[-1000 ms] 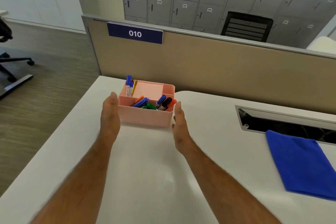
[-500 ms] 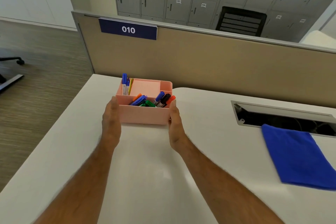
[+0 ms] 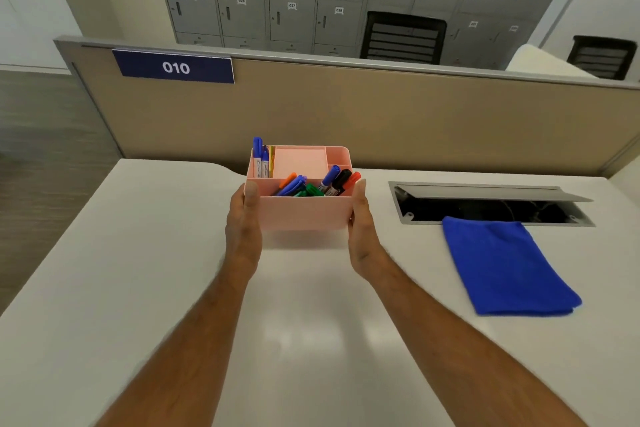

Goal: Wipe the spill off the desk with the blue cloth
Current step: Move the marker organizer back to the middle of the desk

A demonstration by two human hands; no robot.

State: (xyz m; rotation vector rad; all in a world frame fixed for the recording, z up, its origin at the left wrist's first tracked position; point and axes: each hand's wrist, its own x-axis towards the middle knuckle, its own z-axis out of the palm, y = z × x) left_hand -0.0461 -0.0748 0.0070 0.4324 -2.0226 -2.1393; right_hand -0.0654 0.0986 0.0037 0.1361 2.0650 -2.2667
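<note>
A pink organiser box (image 3: 303, 213) with several markers and a pad in it is held a little above the white desk (image 3: 121, 270), a shadow beneath it. My left hand (image 3: 242, 225) presses its left side and my right hand (image 3: 362, 229) its right side. The folded blue cloth (image 3: 502, 267) lies flat on the desk to the right, apart from both hands, its far edge at the cable opening. No spill is visible on the desk.
An open cable tray (image 3: 491, 204) with a raised metal flap is set into the desk at the back right. A beige partition (image 3: 381, 114) with a "010" sign (image 3: 175, 66) stands behind. The desk's left edge drops to the floor (image 3: 38, 184).
Both hands closed in on the pink box's sides and raised it off the desk. The camera view shifted left, so the cloth now sits nearer the frame's middle.
</note>
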